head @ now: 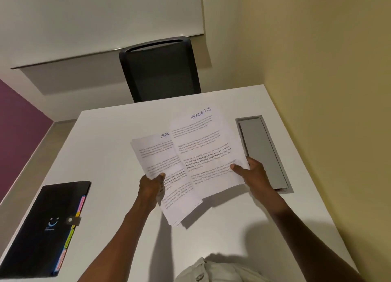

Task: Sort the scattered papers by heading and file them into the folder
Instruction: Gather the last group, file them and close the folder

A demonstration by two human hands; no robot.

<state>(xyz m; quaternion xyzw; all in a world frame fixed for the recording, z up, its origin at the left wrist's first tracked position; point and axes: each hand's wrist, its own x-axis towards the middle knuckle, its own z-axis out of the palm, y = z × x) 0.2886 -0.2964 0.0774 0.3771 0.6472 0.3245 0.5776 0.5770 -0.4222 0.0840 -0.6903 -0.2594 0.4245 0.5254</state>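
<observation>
- Left hand [151, 184] grips the stack of papers [160, 161] at its near left edge, thumb on top.
- Right hand [251, 172] pinches a single sheet [208, 150], headed "SPORTS", at its near right edge; sheet overlaps the stack's right side, long axis running away from the hands.
- Folder [44, 224] lies closed on the tabletop [110, 137], well left of the left hand, the nearer one. Likely next: lay sheet onto stack.
- Chair [160, 70] beyond both hands.
</observation>
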